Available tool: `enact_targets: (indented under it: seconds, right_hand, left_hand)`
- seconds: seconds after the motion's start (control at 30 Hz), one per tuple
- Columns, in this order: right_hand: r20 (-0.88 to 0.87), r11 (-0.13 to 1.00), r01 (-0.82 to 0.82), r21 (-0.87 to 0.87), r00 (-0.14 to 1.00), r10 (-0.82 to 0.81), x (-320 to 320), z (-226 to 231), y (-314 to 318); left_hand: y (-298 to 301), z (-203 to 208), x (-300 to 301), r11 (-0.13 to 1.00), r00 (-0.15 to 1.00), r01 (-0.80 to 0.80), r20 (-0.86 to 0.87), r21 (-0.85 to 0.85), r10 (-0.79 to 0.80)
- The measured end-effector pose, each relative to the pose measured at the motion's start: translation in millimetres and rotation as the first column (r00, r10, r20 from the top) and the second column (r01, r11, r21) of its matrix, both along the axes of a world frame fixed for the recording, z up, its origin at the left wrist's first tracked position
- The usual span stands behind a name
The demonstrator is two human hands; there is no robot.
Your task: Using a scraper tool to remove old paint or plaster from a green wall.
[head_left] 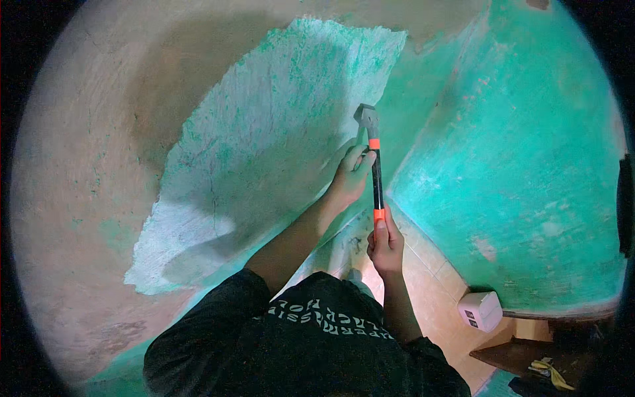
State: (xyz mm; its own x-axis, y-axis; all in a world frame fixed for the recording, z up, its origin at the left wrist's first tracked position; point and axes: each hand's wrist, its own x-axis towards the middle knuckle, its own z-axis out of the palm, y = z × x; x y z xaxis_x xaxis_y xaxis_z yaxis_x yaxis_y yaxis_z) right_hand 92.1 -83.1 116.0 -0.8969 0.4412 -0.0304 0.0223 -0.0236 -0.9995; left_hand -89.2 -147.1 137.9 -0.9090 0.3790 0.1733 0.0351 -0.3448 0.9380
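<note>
A long-handled scraper stands nearly upright before me, its black handle banded in orange and its grey head uppermost. My left hand is closed at the upper part of the handle, just below the head. Lower down, the fingers of my right hand wrap the handle near the lower orange band. Behind the head is a wall with a pale, scraped-looking patch, its edge ragged against brownish plaster. Whether the blade touches the wall, I cannot tell.
To the right, a green painted wall meets the patched one at a corner. Light tiles cover the floor below. A white box sits by the right wall, near a dark brown wooden piece with a yellow item on it.
</note>
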Motion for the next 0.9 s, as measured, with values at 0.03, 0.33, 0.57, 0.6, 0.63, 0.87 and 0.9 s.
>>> enact_targets:
  seconds: [0.03, 0.33, 0.57, 0.6, 0.63, 0.87, 0.9]
  right_hand:
    - [-0.001, 1.0, -0.008, 0.0, 1.0, 0.008, 2, 2, -2]
    - [0.054, 0.995, 0.006, -0.096, 0.999, 0.0, 6, 15, 1]
    - [0.025, 1.0, 0.012, 0.013, 1.0, -0.013, -2, 17, 2]
    - [0.024, 1.0, 0.016, 0.015, 1.0, -0.017, -1, 16, 3]
    - [0.029, 0.999, 0.011, 0.039, 0.999, -0.012, 0, 15, 4]
    - [0.087, 0.999, 0.021, 0.033, 0.996, -0.024, 5, 17, 6]
    - [0.076, 0.999, 0.013, 0.046, 0.997, -0.016, 5, 20, 9]
  left_hand:
    - [-1, -8, -4, 0.999, 0.998, -0.013, -0.066, -0.049, 0.009]
    - [1, -6, 0, 0.997, 0.995, 0.076, -0.065, -0.002, -0.076]
    - [4, -6, -7, 0.995, 0.998, 0.055, -0.009, 0.079, -0.055]
    - [6, -4, -10, 0.995, 0.997, 0.083, -0.009, 0.063, -0.083]
    - [7, -2, -12, 0.993, 0.994, 0.111, -0.01, 0.046, -0.111]
    - [1, -15, -10, 0.992, 0.992, 0.113, -0.04, -0.063, -0.116]
    - [6, -12, -11, 0.995, 0.994, 0.095, -0.054, -0.029, -0.096]
